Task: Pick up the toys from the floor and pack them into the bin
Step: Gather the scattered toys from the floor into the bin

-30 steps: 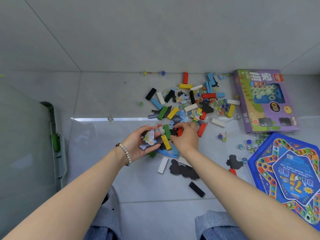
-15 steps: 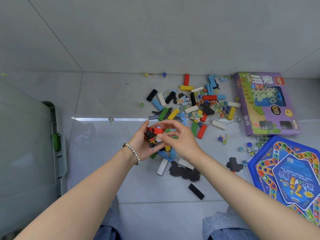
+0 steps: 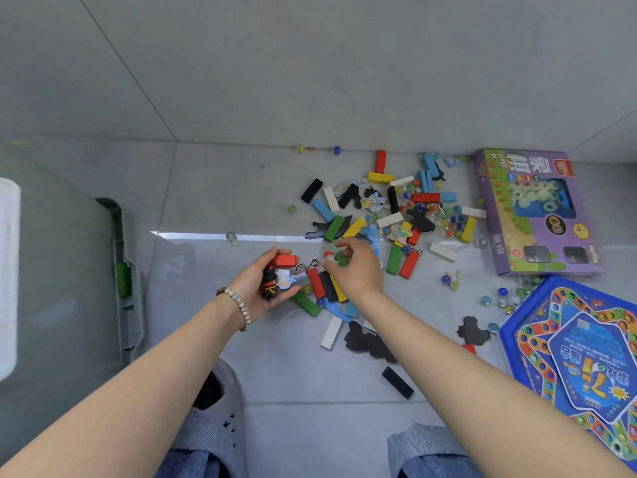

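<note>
My left hand (image 3: 256, 288) is palm up just above the floor. It cradles a red block (image 3: 284, 260), a small dark figure (image 3: 270, 283) and a pale puzzle piece (image 3: 289, 279). My right hand (image 3: 362, 270) hovers right beside it, fingertips pinching a small red-and-white keychain toy (image 3: 328, 256) whose metal ring (image 3: 313, 262) hangs toward the left palm. Below both hands lie red, black, yellow and green blocks. The main toy pile (image 3: 396, 215) of coloured blocks, marbles and puzzle pieces spreads beyond. The translucent grey bin (image 3: 69, 277) stands at the far left.
A purple game box (image 3: 531, 215) and a blue game board (image 3: 582, 353) lie at the right, with loose marbles (image 3: 503, 300) between them. A white block (image 3: 331, 332), black puzzle pieces (image 3: 365, 339) and a black block (image 3: 397, 382) lie near my knees. The wall is just behind the pile.
Both hands rose from the pile. The left palm now carries the red block and small toys; the right hand moved off the left palm to the right, pinching the keychain toy.
</note>
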`<control>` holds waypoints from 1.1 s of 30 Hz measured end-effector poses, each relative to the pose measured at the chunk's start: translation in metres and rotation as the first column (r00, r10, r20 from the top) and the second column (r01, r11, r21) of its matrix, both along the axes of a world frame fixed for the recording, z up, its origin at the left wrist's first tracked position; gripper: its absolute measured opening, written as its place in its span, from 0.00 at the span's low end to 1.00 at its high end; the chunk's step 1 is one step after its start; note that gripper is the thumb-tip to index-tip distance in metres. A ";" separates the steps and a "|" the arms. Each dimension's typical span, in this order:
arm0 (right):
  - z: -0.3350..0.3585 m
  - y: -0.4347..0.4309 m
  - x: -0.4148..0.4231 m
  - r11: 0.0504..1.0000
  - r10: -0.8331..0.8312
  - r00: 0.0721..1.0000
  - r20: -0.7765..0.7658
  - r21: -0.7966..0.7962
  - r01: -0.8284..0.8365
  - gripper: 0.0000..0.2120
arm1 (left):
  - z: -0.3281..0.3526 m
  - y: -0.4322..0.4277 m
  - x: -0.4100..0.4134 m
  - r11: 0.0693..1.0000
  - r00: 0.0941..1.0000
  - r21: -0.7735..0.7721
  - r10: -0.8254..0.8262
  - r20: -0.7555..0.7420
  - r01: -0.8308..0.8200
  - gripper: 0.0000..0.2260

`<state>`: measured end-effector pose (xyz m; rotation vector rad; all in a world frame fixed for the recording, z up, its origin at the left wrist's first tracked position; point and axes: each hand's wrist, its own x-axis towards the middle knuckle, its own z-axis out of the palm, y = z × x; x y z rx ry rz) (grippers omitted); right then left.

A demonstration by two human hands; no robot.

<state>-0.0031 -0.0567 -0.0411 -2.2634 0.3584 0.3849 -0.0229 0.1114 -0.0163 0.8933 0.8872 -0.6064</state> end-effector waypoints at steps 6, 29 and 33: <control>-0.004 0.006 0.003 0.994 0.029 1.000 0.010 -0.104 -0.028 0.12 | 0.001 0.009 -0.002 1.000 1.000 -0.021 0.004 0.019 -0.004 0.09; 0.051 -0.051 0.005 0.871 -0.081 0.991 -0.103 0.476 0.121 0.04 | 0.018 -0.032 0.008 0.984 0.999 -0.171 -0.050 -0.021 0.045 0.11; 0.023 -0.077 -0.015 0.906 -0.119 0.985 -0.127 0.392 0.161 0.06 | 0.018 -0.025 0.005 0.991 0.996 -0.136 -0.025 -0.084 0.013 0.12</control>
